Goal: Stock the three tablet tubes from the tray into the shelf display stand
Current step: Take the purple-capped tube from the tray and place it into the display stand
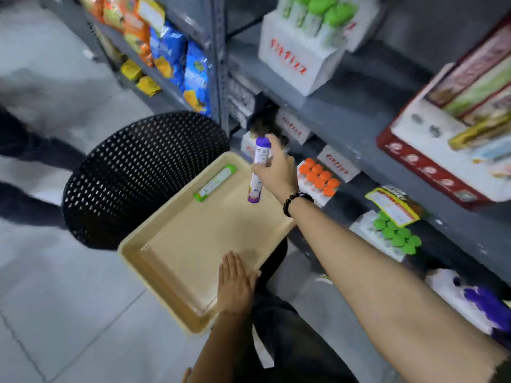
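**Purple tube lifted over the tray, green one lying in it**

The right hand (276, 172) reaches out over the far end of the beige tray (177, 297) and holds a purple-capped tablet tube (259, 168) nearly upright, fingers wrapped round its middle, its lower end hanging just above the tray floor. A dark bead bracelet (296, 201) sits on that wrist. The left hand (235, 286) lies flat, fingers straight and together, pressing on the near rim of the tray and gripping nothing.

Inside the tray, near its far left wall, a green-capped tablet tube (215, 183) lies on its side, well apart from the purple one. The tray rests tilted across a black perforated stool (132, 172) that stands on the tiled floor (69, 313).

To the right runs a grey metal shelf (359, 106). On the lower level sit white display stands: one filled with orange-capped tubes (319, 176), next a stand of green-capped tubes (395, 234), and nearest a blurred stand with purple-capped tubes (481, 301). Higher up, another white display box (298, 59) holds green-capped tubes. Snack packets (177, 53) hang on the shelving to the left. The whole picture is smeared with motion blur, so labels cannot be read well.
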Demonstrator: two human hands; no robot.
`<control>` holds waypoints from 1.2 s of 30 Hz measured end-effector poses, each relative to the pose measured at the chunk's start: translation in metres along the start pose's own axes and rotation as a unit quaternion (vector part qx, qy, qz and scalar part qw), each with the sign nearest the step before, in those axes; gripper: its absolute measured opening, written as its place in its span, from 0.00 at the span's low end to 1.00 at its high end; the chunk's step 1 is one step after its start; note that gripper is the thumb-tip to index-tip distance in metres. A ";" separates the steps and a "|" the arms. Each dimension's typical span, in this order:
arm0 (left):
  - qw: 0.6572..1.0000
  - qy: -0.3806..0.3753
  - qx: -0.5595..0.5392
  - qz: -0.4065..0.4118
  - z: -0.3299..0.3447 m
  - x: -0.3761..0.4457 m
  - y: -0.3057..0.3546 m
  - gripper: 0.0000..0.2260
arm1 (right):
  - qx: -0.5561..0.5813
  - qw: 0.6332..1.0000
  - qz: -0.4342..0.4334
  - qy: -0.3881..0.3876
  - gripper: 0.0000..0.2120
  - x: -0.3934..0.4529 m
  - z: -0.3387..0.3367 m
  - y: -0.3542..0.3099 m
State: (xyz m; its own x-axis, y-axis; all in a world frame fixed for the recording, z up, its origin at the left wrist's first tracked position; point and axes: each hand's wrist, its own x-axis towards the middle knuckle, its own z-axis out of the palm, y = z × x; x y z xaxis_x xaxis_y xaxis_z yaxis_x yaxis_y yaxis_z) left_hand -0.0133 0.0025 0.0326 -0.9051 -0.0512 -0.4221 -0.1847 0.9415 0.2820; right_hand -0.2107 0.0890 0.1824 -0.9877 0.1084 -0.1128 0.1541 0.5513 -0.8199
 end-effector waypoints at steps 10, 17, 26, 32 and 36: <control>0.956 0.041 0.092 0.277 -0.064 0.028 0.081 0.37 | -0.018 0.975 -0.057 0.214 0.31 -0.031 -0.165 -0.025; 0.912 0.105 0.095 0.386 -0.112 0.072 0.186 0.37 | -0.027 0.950 -0.066 0.304 0.29 -0.052 -0.257 -0.012; 0.905 0.105 0.141 0.386 -0.133 0.111 0.268 0.57 | -0.076 0.950 -0.078 0.292 0.30 -0.046 -0.328 0.007; 0.918 0.096 0.170 0.346 -0.135 0.106 0.276 0.36 | -0.054 0.966 -0.089 0.237 0.31 -0.032 -0.348 0.004; 0.918 0.074 0.173 0.348 -0.138 0.108 0.274 0.35 | -0.025 0.967 -0.097 0.236 0.25 -0.022 -0.357 -0.005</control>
State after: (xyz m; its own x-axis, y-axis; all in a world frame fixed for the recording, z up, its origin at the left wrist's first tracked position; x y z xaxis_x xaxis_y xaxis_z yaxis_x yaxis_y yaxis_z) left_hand -0.2144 0.2086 0.1830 -0.8043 0.5830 -0.1146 0.5682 0.8111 0.1386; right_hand -0.1806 0.3790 0.3898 -0.8779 0.3582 0.3179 -0.0196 0.6364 -0.7711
